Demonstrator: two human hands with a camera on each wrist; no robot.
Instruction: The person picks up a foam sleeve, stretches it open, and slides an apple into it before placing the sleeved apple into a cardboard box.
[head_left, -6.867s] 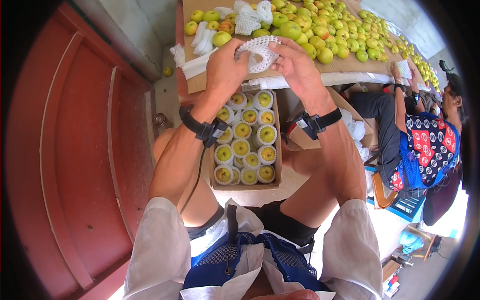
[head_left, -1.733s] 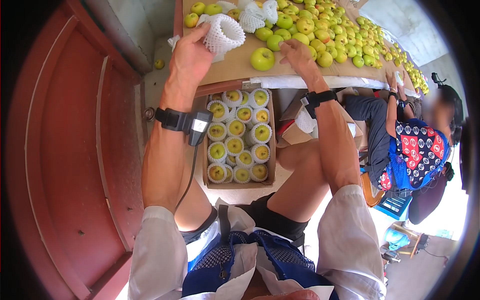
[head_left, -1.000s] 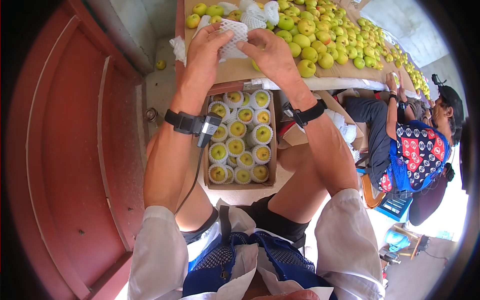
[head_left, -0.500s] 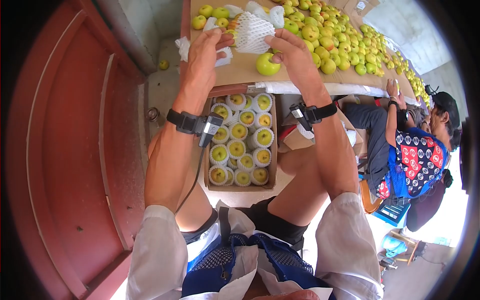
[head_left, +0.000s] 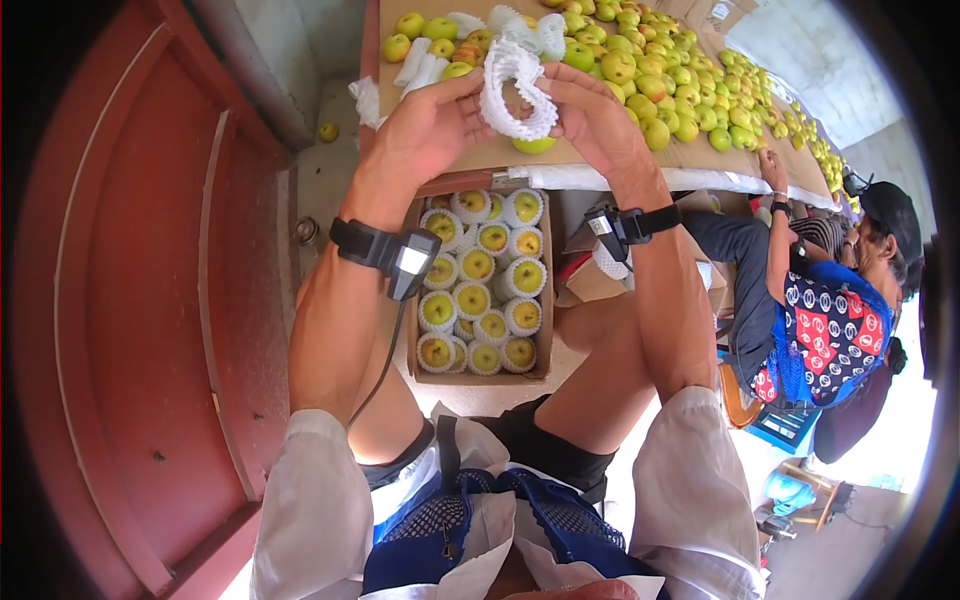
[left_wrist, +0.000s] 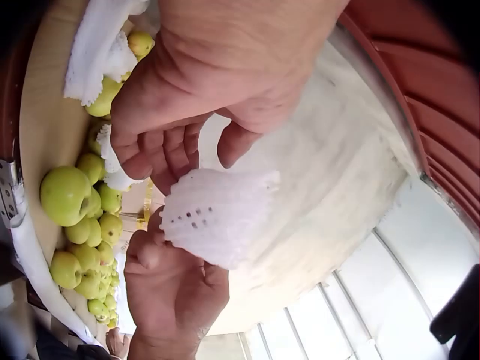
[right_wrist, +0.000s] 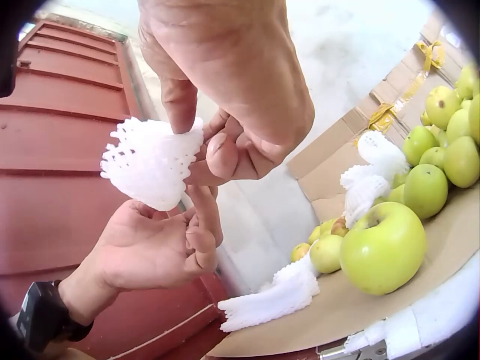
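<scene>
A white foam fruit net (head_left: 530, 128) is held up between both hands, its opening stretched wide and turned toward the head view. My left hand (head_left: 435, 125) grips one side of the rim and my right hand (head_left: 595, 120) pinches the other. Seen from the right wrist, the foam net (right_wrist: 150, 161) has nothing visible inside, and the right thumb presses on it. The left wrist view shows the same net (left_wrist: 217, 214) between the two hands. Just below it, a large green apple (right_wrist: 382, 247) stands on the cardboard-covered table, partly hidden by the net in the head view.
Many loose apples (head_left: 680, 95) spread over the table to the right; flat foam nets (head_left: 425, 68) lie at left. Under the table edge, a carton (head_left: 545, 340) holds netted apples in rows. A red door (head_left: 160, 300) stands left, another person (head_left: 830, 320) sits right.
The right hand has left the apples and joined the left on the net. Over the last second the net has been pulled wider and its opening turned toward the head.
</scene>
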